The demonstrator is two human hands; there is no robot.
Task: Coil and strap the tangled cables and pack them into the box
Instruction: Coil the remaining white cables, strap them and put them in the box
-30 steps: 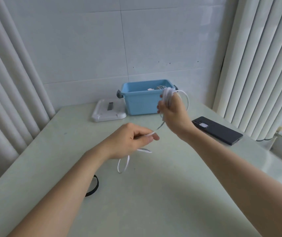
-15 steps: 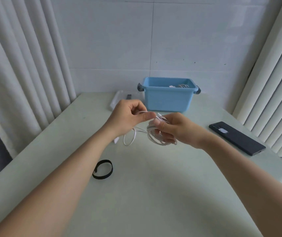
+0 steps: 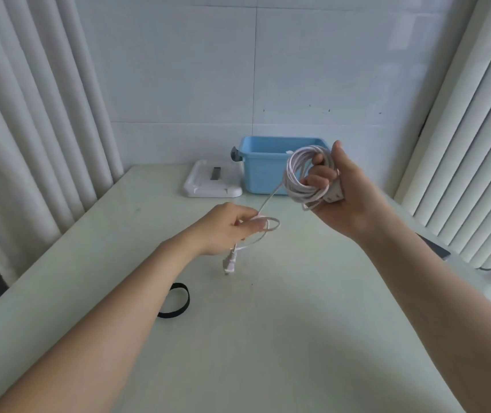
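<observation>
Coiling goes best if the left hand (image 3: 223,231), fingers (image 3: 254,227) pinching the thin white cable (image 3: 291,180) tail at frame centre, feeds it taut onto loops the right hand (image 3: 351,201) grips centre right, before the blue plastic box (image 3: 256,177)

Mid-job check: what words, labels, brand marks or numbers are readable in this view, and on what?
No readable text anywhere in this view.
white lid: a dark rectangular patch, with no legible characters.
blue box, white cable, plug: no markings visible.
dark phone: mostly hidden behind the right arm, nothing legible.
</observation>
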